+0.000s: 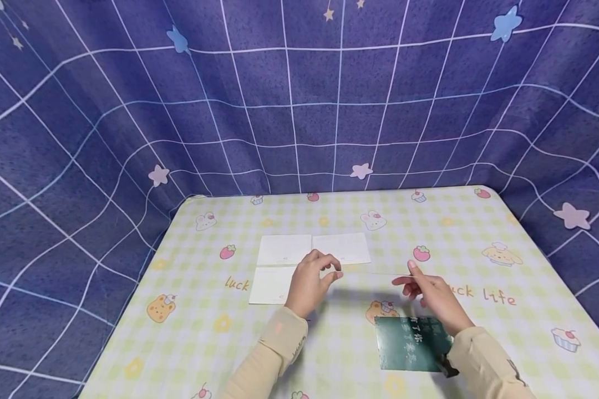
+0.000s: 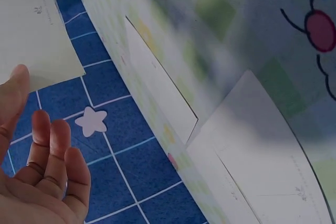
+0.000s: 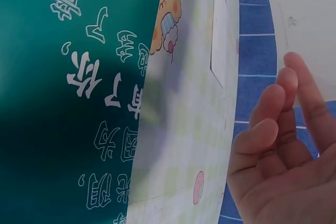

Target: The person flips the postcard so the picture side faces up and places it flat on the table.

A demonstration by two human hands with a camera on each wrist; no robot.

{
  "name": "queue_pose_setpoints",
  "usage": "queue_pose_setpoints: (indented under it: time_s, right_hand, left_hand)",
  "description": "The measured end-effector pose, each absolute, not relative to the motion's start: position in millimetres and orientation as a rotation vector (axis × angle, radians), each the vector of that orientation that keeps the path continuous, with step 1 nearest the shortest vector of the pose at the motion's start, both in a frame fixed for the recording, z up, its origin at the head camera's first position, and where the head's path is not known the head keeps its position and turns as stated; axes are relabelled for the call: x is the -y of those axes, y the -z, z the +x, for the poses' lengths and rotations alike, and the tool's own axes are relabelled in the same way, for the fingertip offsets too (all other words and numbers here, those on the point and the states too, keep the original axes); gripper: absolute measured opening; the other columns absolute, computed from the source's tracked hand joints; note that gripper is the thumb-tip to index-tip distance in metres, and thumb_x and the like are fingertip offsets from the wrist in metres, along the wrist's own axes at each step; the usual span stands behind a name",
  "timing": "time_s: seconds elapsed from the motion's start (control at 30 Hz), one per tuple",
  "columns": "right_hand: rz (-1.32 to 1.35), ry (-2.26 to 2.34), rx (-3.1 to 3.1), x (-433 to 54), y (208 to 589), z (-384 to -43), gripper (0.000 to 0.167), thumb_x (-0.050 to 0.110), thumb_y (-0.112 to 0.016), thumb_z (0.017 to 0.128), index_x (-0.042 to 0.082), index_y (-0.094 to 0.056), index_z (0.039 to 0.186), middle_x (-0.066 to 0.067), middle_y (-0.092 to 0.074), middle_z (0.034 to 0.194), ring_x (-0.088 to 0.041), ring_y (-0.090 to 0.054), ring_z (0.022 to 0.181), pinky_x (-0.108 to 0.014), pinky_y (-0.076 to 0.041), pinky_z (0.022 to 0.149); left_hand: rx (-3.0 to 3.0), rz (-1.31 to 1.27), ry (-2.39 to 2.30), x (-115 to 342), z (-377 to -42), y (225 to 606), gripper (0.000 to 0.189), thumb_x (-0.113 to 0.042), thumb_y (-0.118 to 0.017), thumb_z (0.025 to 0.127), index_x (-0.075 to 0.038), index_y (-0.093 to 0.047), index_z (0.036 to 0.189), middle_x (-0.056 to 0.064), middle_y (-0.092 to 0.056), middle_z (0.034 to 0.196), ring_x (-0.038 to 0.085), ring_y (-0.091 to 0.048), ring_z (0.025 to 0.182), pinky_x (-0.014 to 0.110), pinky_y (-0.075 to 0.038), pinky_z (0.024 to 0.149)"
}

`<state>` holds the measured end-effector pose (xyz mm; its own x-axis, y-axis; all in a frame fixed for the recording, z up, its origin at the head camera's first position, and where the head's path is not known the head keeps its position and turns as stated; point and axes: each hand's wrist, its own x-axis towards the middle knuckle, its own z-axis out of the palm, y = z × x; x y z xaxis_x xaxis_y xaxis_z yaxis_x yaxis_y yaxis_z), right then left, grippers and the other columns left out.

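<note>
A thin card (image 2: 37, 35), whitish with small print on the side facing the wrist views, is held up between both hands above the table. From the head it appears nearly edge-on, as a fine line. My left hand (image 1: 309, 282) pinches its left end between thumb and index finger. At its right end, my right hand (image 1: 436, 293) holds it with the thumb on top and fingers beneath. Below the right hand lies a green card (image 1: 401, 346) with white characters. Three whitish cards lie beyond and beside the left hand: back left (image 1: 286, 248), back right (image 1: 340, 247), front (image 1: 269, 285).
The table (image 1: 179, 354) wears a pale green checked cloth with printed cartoons and lettering. A dark blue curtain (image 1: 309, 122) with white grid lines and stars hangs behind it and along both sides. A small dark piece (image 1: 446, 367) shows by the right cuff.
</note>
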<state>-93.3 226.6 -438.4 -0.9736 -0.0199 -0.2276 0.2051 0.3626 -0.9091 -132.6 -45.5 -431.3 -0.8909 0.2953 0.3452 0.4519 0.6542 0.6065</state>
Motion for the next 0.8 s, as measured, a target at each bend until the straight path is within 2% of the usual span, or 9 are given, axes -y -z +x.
queue_pose_setpoints:
  time_s: [0.23, 0.43, 0.53, 0.63, 0.8]
  right_hand:
    - [0.218, 1.695, -2.402, -229.7, 440.0, -91.6, 0.065, 0.054, -0.042, 0.106, -0.003, -0.072, 0.11, -0.008, -0.064, 0.093, -0.023, -0.057, 0.088, -0.031, -0.046, 0.071]
    - [0.189, 1.615, -2.421, -232.9, 441.0, -90.2, 0.06, 0.052, -0.048, 0.105, 0.001, -0.068, 0.129, -0.009, -0.067, 0.114, -0.022, -0.054, 0.099, -0.037, -0.046, 0.081]
    - [0.197, 1.588, -2.432, -232.4, 441.5, -89.7, 0.06, 0.053, -0.05, 0.104, 0.002, -0.068, 0.13, -0.01, -0.067, 0.12, -0.024, -0.052, 0.102, -0.039, -0.046, 0.083]
    - [0.227, 1.59, -2.436, -230.8, 441.7, -89.4, 0.057, 0.051, -0.052, 0.103, 0.003, -0.07, 0.128, -0.008, -0.067, 0.118, -0.023, -0.051, 0.1, -0.038, -0.044, 0.083]
    - [0.267, 1.638, -2.408, -229.8, 442.6, -90.1, 0.052, 0.046, -0.054, 0.104, 0.001, -0.07, 0.126, -0.002, -0.069, 0.101, -0.021, -0.051, 0.075, -0.035, -0.042, 0.077]
  left_hand:
    - [2.65, -0.612, 1.05, 47.1, -132.7, 434.3, 0.017, -0.009, -0.085, 0.081, -0.017, -0.074, 0.091, 0.005, -0.066, 0.095, 0.024, -0.064, 0.092, 0.035, -0.054, 0.08]
    - [2.675, -0.58, 1.028, 47.6, -132.8, 434.4, 0.024, 0.0, -0.085, 0.079, -0.018, -0.076, 0.091, 0.004, -0.066, 0.095, 0.022, -0.063, 0.091, 0.034, -0.054, 0.08]
    - [2.679, -0.578, 1.01, 47.5, -132.2, 434.6, 0.024, 0.001, -0.085, 0.078, -0.018, -0.076, 0.09, 0.005, -0.065, 0.094, 0.022, -0.063, 0.09, 0.034, -0.054, 0.079]
    - [2.68, -0.571, 1.008, 47.1, -131.4, 435.2, 0.024, 0.001, -0.085, 0.077, -0.018, -0.075, 0.089, 0.005, -0.065, 0.092, 0.022, -0.063, 0.089, 0.034, -0.054, 0.078]
    - [2.692, -0.529, 1.013, 45.5, -129.8, 436.2, 0.021, -0.006, -0.088, 0.077, -0.015, -0.071, 0.086, 0.003, -0.062, 0.088, 0.02, -0.059, 0.082, 0.031, -0.05, 0.073]
